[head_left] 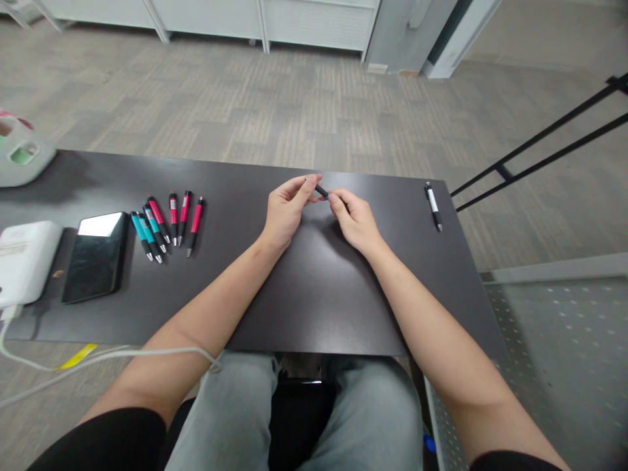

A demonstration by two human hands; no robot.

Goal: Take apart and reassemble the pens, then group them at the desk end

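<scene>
Between both hands, above the far half of the dark table, is a pen. A short black stretch of it shows, with a hint of blue close to my right fingers; the rest is covered. My left hand is closed on one end with thumb and fingers. The other end is pinched by my right hand. To the left lie several pink pens and teal pens with black grips and silver tips, side by side. One white and black pen lies alone near the right edge.
On the left are a black phone-like device, a white box with a cable crossing near my left forearm, and a white container. Black metal bars stand beyond the table's right edge.
</scene>
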